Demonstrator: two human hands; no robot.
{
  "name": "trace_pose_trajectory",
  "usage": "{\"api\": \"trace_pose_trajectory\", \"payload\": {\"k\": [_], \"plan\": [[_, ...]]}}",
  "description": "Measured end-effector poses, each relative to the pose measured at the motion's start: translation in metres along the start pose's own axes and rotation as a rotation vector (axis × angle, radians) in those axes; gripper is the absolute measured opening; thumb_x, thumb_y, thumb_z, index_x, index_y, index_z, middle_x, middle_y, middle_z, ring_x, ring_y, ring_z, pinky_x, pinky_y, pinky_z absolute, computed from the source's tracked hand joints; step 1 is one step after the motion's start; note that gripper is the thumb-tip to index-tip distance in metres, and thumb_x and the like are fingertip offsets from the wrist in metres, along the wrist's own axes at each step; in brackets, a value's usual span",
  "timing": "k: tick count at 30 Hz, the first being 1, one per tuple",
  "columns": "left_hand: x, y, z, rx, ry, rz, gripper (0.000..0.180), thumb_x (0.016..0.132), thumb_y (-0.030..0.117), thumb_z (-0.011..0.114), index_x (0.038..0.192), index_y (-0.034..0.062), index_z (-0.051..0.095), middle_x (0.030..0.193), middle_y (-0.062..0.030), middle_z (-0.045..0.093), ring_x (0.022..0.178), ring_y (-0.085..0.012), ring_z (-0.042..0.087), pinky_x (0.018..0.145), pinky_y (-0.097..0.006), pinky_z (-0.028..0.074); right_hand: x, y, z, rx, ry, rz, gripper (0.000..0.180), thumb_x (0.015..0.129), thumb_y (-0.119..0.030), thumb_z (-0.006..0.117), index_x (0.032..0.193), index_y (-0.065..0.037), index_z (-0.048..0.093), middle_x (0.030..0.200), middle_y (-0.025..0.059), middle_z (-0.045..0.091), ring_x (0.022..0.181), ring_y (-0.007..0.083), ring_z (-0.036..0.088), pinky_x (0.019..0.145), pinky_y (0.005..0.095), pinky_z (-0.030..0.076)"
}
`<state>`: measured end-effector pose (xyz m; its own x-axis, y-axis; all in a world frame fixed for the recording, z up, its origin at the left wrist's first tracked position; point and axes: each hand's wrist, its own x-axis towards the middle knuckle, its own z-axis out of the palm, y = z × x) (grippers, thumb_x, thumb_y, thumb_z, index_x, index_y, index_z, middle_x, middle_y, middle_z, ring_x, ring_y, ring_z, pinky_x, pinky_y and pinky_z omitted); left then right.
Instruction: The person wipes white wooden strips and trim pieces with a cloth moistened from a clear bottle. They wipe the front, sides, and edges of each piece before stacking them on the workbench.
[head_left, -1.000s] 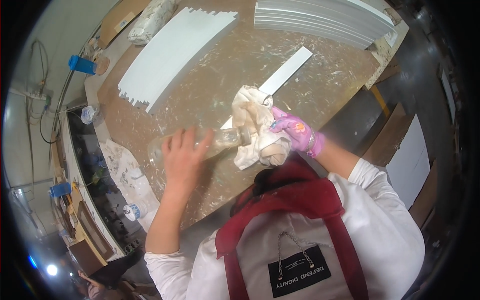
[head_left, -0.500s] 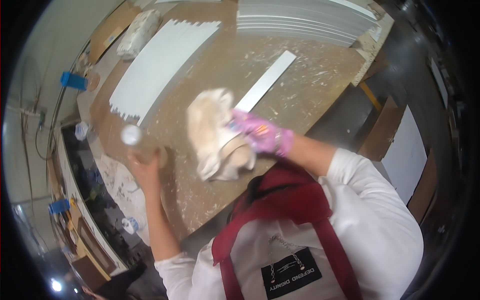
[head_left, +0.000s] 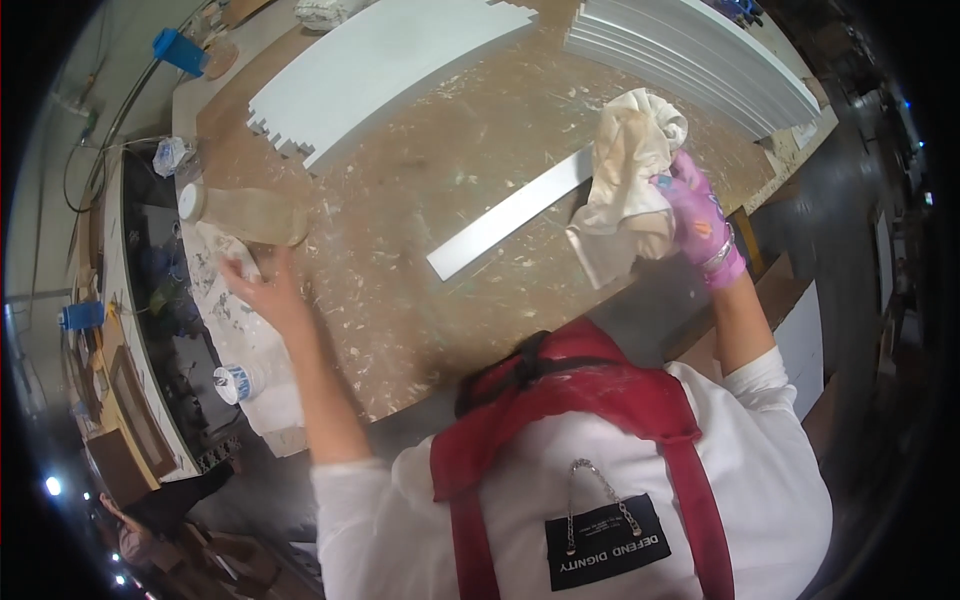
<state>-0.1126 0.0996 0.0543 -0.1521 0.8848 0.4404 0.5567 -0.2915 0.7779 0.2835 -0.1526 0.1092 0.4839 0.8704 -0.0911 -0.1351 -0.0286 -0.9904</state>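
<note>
Paint-flecked brown tabletop (head_left: pixel 400 240) below; bare left hand (head_left: pixel 273 298) loosely spread beside a cloudy white-capped bottle (head_left: pixel 252 217), contact unclear; pink-gloved right hand (head_left: pixel 697 215) grips crumpled cream cloth (head_left: pixel 628 170), hiding one end of a flat white strip (head_left: pixel 510 213).

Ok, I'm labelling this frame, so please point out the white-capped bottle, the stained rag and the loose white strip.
White-capped bottle (head_left: pixel 252 216): head view, middle of its see-through body.
Stained rag (head_left: pixel 628 190): head view, middle of its hanging folds.
Loose white strip (head_left: pixel 512 214): head view, middle of its upper face.
</note>
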Motion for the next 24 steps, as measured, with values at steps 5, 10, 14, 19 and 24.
{"api": "trace_pose_trajectory", "payload": {"k": [5, 10, 14, 19, 24], "plan": [[-0.126, 0.023, 0.026, 0.126, -0.650, 0.306, 0.090, 0.070, 0.010, 0.076, 0.144, 0.0006, 0.027, 0.123, -0.0145, 0.054, 0.113, -0.0255, 0.051, 0.096, -0.038, 0.040, 0.023, 0.019, 0.104, -0.777, -0.265, -0.399, 0.030, 0.091, -0.023, 0.052, 0.111, 0.000, 0.056, 0.098, 0.0173, 0.061, 0.090, 0.0281, 0.062, 0.082, 0.0380, 0.052], [-0.128, 0.019, 0.041, -0.246, -0.723, 0.071, 0.089, 0.068, 0.008, 0.079, 0.142, -0.0020, 0.031, 0.103, -0.0132, 0.064, 0.098, -0.0290, 0.058, 0.090, -0.039, 0.043, 0.028, 0.090, 0.182, -1.207, -0.544, -0.585, 0.014, 0.080, -0.017, 0.058, 0.092, -0.010, 0.063, 0.088, 0.0113, 0.063, 0.080, 0.0267, 0.064, 0.069, 0.0387, 0.054], [-0.128, 0.023, 0.039, -0.058, -0.672, 0.232, 0.090, 0.068, 0.008, 0.079, 0.143, -0.0014, 0.030, 0.100, -0.0121, 0.065, 0.097, -0.0290, 0.059, 0.088, -0.040, 0.043, 0.060, 0.069, 0.127, -1.332, -0.377, -0.186, 0.014, 0.082, -0.010, 0.054, 0.092, -0.011, 0.063, 0.087, 0.0115, 0.064, 0.079, 0.0249, 0.065, 0.067, 0.0377, 0.054], [-0.126, 0.015, 0.045, -0.197, -0.697, 0.006, 0.090, 0.069, 0.005, 0.078, 0.144, 0.0000, 0.030, 0.103, -0.0108, 0.063, 0.096, -0.0275, 0.058, 0.090, -0.039, 0.043, 0.031, 0.090, 0.209, -1.353, -0.534, -0.475, 0.021, 0.078, -0.017, 0.058, 0.097, -0.008, 0.062, 0.090, 0.0124, 0.064, 0.082, 0.0269, 0.064, 0.071, 0.0384, 0.052], [-0.130, 0.020, 0.040, -0.138, -0.641, 0.174, 0.093, 0.068, 0.009, 0.081, 0.145, 0.0038, 0.030, 0.100, -0.0097, 0.062, 0.097, -0.0273, 0.056, 0.090, -0.041, 0.042, 0.077, 0.068, 0.108, -1.306, -0.343, -0.394, 0.027, 0.073, -0.020, 0.063, 0.095, -0.004, 0.061, 0.078, 0.0132, 0.062, 0.076, 0.0288, 0.065, 0.067, 0.0392, 0.053]]}}
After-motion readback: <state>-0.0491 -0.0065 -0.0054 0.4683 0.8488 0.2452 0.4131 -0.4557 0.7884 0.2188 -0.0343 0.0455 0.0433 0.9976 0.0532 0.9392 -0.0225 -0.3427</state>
